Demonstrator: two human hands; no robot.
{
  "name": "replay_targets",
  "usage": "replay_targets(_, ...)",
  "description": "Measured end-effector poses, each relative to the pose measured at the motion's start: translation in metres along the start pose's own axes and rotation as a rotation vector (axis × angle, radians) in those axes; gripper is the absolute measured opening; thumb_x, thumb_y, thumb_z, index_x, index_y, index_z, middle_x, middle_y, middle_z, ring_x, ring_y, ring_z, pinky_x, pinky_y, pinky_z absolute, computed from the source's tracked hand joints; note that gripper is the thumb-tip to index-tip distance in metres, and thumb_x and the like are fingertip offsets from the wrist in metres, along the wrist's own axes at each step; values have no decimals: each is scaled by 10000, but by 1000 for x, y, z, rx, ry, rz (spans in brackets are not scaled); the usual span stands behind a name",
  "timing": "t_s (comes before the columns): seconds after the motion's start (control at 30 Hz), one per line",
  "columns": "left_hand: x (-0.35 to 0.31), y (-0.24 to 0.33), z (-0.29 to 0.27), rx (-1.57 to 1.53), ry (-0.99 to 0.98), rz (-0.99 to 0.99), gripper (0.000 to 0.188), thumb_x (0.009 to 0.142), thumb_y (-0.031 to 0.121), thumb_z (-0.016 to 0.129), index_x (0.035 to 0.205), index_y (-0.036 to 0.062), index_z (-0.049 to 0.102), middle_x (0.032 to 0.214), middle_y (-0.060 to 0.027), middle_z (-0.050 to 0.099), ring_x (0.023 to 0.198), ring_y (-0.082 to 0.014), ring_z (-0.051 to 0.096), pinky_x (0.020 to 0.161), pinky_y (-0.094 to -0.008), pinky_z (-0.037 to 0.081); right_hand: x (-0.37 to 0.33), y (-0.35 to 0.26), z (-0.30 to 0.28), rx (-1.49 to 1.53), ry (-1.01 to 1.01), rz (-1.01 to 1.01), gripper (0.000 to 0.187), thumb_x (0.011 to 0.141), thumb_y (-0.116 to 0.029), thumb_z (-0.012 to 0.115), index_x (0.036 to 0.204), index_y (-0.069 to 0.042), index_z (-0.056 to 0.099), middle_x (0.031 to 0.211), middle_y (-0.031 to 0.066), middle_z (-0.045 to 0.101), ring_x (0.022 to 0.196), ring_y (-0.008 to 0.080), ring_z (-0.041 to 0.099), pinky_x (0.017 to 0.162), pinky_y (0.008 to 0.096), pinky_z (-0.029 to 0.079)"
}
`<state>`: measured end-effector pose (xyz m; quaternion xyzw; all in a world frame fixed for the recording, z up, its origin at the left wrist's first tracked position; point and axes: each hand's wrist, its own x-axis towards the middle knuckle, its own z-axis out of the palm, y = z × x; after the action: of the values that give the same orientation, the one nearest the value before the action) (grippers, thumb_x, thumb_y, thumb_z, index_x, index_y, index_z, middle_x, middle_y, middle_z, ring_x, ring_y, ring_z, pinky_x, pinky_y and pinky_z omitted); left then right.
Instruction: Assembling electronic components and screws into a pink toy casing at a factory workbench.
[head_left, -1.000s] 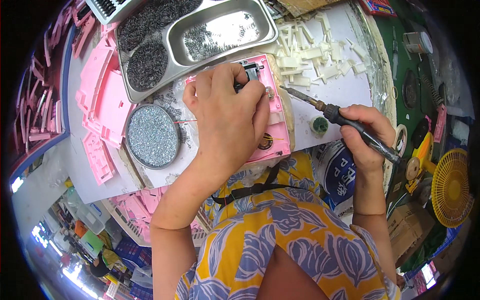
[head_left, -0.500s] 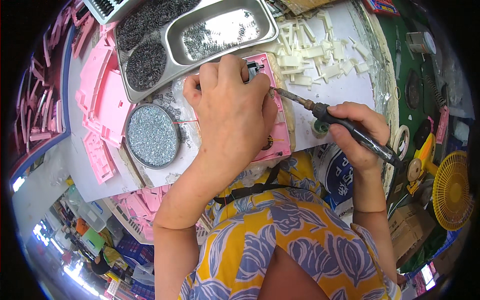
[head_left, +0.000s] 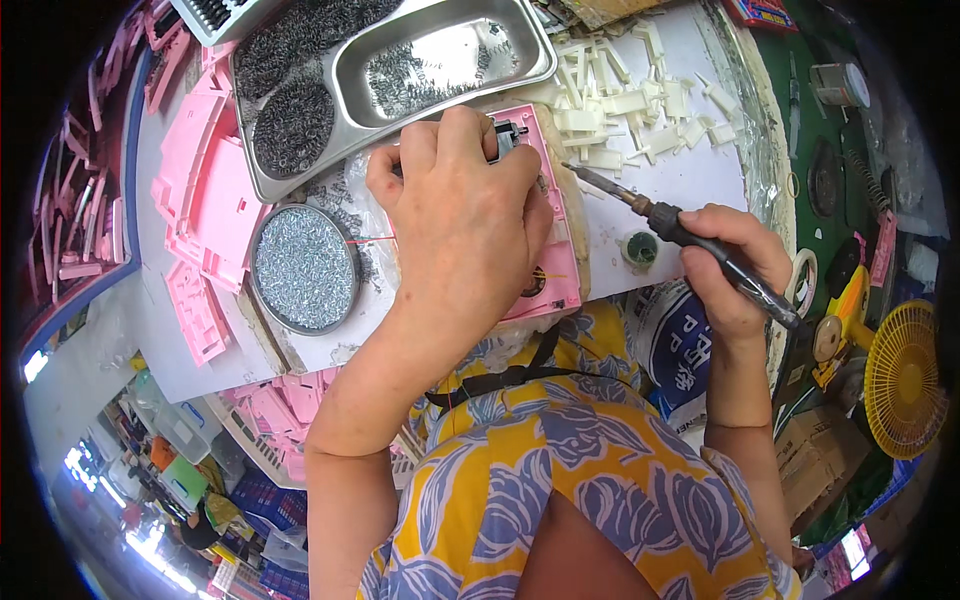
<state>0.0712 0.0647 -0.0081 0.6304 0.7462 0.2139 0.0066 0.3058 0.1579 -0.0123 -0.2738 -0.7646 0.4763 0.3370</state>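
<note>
My right hand [head_left: 735, 265] grips a black-handled soldering iron [head_left: 705, 246]. Its tip points up-left, just right of a pink plastic casing [head_left: 563, 222] and apart from it. Over that casing lies my left hand [head_left: 465, 205], fingers curled and thumb bent inward; whatever they pinch is hidden beneath. A small metal motor [head_left: 506, 137] shows beside the left fingertips at the casing's upper end. Thin yellow wires [head_left: 550, 276] and a round dark part sit in the lower end. A red wire [head_left: 372, 240] sticks out left of the hand.
A steel tray [head_left: 440, 108] of dark springs lies at the back. Left are a round tin [head_left: 350, 265] of small metal pieces and pink panels [head_left: 215, 180]. White plastic parts [head_left: 620, 103], a small green-filled jar [head_left: 640, 248] and a yellow fan [head_left: 905, 365] are to the right.
My right hand has drawn the soldering iron slightly right and up, so its tip has left the spot by my left thumb. My left hand has barely moved.
</note>
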Motion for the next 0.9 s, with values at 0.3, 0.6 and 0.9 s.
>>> replay_targets(0.3,-1,-2,-2,-3,33,46,98,780,202,729,832,127,694,955,-67,499,941,-281,484,871,-464,317,-3,-7,-6,-9,53,8,253,824,-30,768,1061,35,710,961,111,746,800,124,676,718,241,515)
replay_targets(0.6,-7,-11,-16,-132,4,87,286,735,302,812,897,119,665,1022,-74,537,1023,-288,518,923,-450,328,-1,-15,-8,-14,50,11,264,819,-13,763,1069,46,703,996,134,742,865,152,697,790,254,532)
replay_targets(0.9,-42,-72,-64,-72,-186,128,164,791,127,783,908,65,687,988,-58,606,938,-277,592,866,-427,449,-3,-10,-16,19,129,52,297,829,-23,751,1110,54,695,1006,126,723,863,159,690,788,255,530)
